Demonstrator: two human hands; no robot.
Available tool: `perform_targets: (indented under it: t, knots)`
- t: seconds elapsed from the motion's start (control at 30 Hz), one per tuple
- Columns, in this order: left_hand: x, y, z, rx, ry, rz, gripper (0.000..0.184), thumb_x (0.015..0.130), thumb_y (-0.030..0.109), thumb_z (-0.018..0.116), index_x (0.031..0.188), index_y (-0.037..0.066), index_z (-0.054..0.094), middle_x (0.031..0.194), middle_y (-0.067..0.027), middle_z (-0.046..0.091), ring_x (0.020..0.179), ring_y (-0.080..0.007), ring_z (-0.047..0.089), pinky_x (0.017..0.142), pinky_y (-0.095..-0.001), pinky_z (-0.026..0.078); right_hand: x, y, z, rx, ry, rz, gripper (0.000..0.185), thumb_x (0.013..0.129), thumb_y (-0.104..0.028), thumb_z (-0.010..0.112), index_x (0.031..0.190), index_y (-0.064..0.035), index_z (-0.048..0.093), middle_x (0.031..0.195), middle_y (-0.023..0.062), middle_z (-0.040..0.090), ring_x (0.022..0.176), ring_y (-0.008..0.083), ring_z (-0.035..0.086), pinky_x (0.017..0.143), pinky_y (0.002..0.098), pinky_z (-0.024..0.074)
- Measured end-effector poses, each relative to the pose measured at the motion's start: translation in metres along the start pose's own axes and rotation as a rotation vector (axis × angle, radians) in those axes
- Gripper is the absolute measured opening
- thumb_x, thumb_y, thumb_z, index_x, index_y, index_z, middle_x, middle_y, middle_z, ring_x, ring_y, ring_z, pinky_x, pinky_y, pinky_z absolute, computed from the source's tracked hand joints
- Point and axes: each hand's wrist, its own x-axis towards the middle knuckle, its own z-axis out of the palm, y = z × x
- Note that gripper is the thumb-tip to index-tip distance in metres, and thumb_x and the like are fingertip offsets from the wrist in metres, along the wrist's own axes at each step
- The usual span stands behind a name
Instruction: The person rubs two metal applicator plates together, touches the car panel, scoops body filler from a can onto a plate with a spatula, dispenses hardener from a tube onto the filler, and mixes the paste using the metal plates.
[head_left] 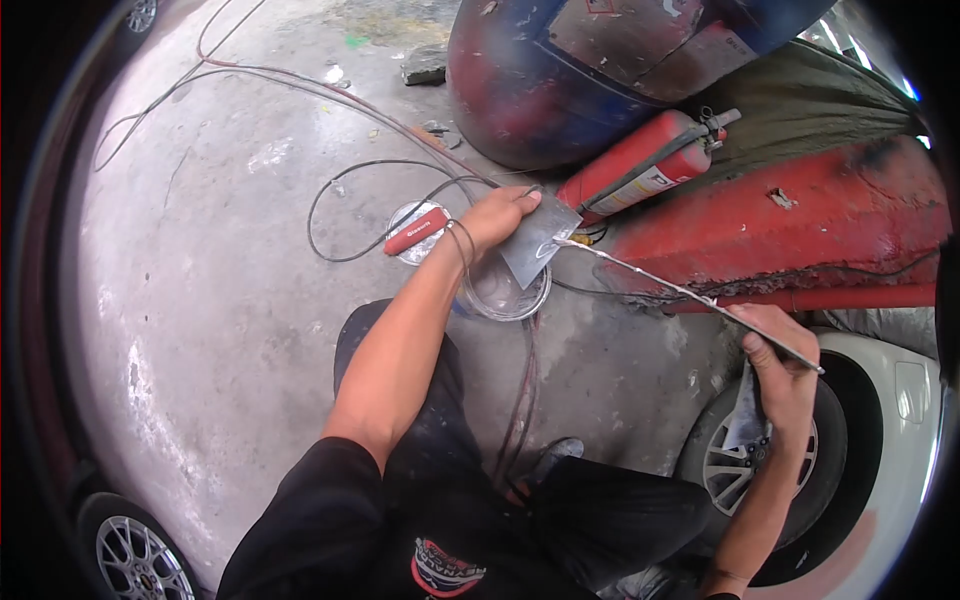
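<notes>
My left hand [500, 217] is closed on the edge of a flat grey metal plate [530, 240], thumb on top. It is held over an open round can [507, 312], whose rim shows below the plate. My right hand [782, 360] is closed around a long thin metal stick [665, 282]. The stick's far tip, smeared with a whitish paste, rests on or just over the plate's right side. A second flat grey piece, like a spreader [746, 415], hangs down from my right palm. Left of the can, a red-handled tool [416, 231] lies on a round whitish lid [405, 212].
A red fire extinguisher [645, 165] lies tilted against a dark blue drum [500, 100]. Beside them is a red metal beam [770, 220]. A white car's wheel [715, 470] stands close at my right. Hoses [330, 90] run across the concrete floor.
</notes>
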Motion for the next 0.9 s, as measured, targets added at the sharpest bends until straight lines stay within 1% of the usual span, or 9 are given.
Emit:
perform_targets:
  t: [0.1, 0.2, 0.3, 0.37, 0.4, 0.47, 0.6, 0.83, 0.9]
  knots:
    - [-0.012, 0.014, 0.007, -0.163, 0.051, -0.115, 0.054, 0.112, 0.034, 0.057, 0.149, -0.004, 0.054, 0.133, -0.0145, 0.071, 0.121, -0.0254, 0.070, 0.105, -0.0355, 0.053, -0.011, 0.021, 0.021, -0.096, 0.005, -0.054, 0.027, 0.091, -0.002, 0.077, 0.116, 0.0045, 0.078, 0.111, 0.0194, 0.078, 0.106, 0.0307, 0.073, 0.098, 0.0370, 0.0546]
    - [0.012, -0.007, -0.004, -0.388, -0.039, -0.271, 0.041, 0.111, 0.025, 0.058, 0.142, -0.003, 0.057, 0.132, -0.0168, 0.070, 0.122, -0.0272, 0.070, 0.105, -0.0405, 0.059, -0.031, 0.050, 0.051, -0.125, 0.051, -0.210, 0.030, 0.086, 0.004, 0.076, 0.116, 0.0008, 0.079, 0.114, 0.0208, 0.077, 0.105, 0.0349, 0.075, 0.096, 0.0398, 0.0577]
    - [0.021, -0.014, -0.001, -0.768, -0.018, -0.352, 0.030, 0.110, 0.015, 0.058, 0.133, -0.004, 0.059, 0.132, -0.0196, 0.068, 0.122, -0.0293, 0.070, 0.104, -0.0461, 0.062, -0.052, 0.069, 0.094, -0.223, 0.163, -0.292, 0.038, 0.079, 0.008, 0.078, 0.115, -0.0031, 0.080, 0.114, 0.0185, 0.078, 0.100, 0.0328, 0.077, 0.088, 0.0376, 0.0613]
    - [0.027, -0.025, 0.000, -0.922, -0.041, -0.326, 0.030, 0.110, 0.011, 0.057, 0.134, -0.007, 0.057, 0.134, -0.0210, 0.066, 0.122, -0.0305, 0.070, 0.106, -0.0466, 0.061, -0.061, 0.072, 0.116, -0.294, 0.220, -0.290, 0.042, 0.075, 0.011, 0.078, 0.115, -0.0043, 0.081, 0.114, 0.0171, 0.078, 0.097, 0.0311, 0.078, 0.083, 0.0358, 0.0626]
    - [0.030, -0.030, 0.000, -1.000, -0.052, -0.316, 0.030, 0.110, 0.009, 0.056, 0.134, -0.008, 0.056, 0.135, -0.0217, 0.066, 0.122, -0.0311, 0.070, 0.106, -0.0468, 0.061, -0.064, 0.071, 0.122, -0.283, 0.220, -0.274, 0.043, 0.076, 0.012, 0.077, 0.116, -0.0033, 0.079, 0.116, 0.0179, 0.078, 0.099, 0.0318, 0.078, 0.086, 0.0361, 0.0621]
    - [0.038, -0.034, 0.001, -1.018, -0.025, -0.339, 0.030, 0.109, 0.008, 0.057, 0.134, -0.009, 0.056, 0.135, -0.0221, 0.066, 0.122, -0.0317, 0.070, 0.106, -0.0468, 0.061, -0.069, 0.072, 0.131, -0.254, 0.215, -0.237, 0.046, 0.076, 0.015, 0.074, 0.119, -0.0012, 0.076, 0.118, 0.0196, 0.076, 0.105, 0.0331, 0.077, 0.090, 0.0365, 0.0610]
    - [0.044, -0.036, 0.000, -0.952, -0.036, -0.376, 0.030, 0.109, 0.007, 0.058, 0.133, -0.010, 0.056, 0.133, -0.0221, 0.067, 0.121, -0.0318, 0.071, 0.105, -0.0463, 0.062, -0.069, 0.071, 0.117, -0.227, 0.180, -0.246, 0.047, 0.075, 0.016, 0.075, 0.118, -0.0014, 0.076, 0.118, 0.0175, 0.076, 0.103, 0.0319, 0.078, 0.088, 0.0360, 0.0615]
    - [0.045, -0.036, 0.006, -0.929, -0.036, -0.408, 0.024, 0.108, 0.007, 0.058, 0.127, -0.008, 0.059, 0.125, -0.0200, 0.070, 0.111, -0.0305, 0.075, 0.100, -0.0446, 0.064, -0.069, 0.049, 0.080, -0.338, 0.104, -0.263, 0.045, 0.071, 0.012, 0.078, 0.114, -0.0025, 0.078, 0.111, 0.0174, 0.077, 0.095, 0.0312, 0.078, 0.079, 0.0342, 0.0610]
    - [0.047, -0.038, 0.006, -0.923, -0.034, -0.422, 0.023, 0.108, 0.007, 0.058, 0.126, -0.008, 0.059, 0.123, -0.0200, 0.070, 0.109, -0.0299, 0.075, 0.098, -0.0438, 0.065, -0.070, 0.044, 0.072, -0.358, 0.111, -0.263, 0.042, 0.069, 0.006, 0.082, 0.110, -0.0033, 0.080, 0.107, 0.0151, 0.078, 0.089, 0.0294, 0.078, 0.074, 0.0344, 0.0620]
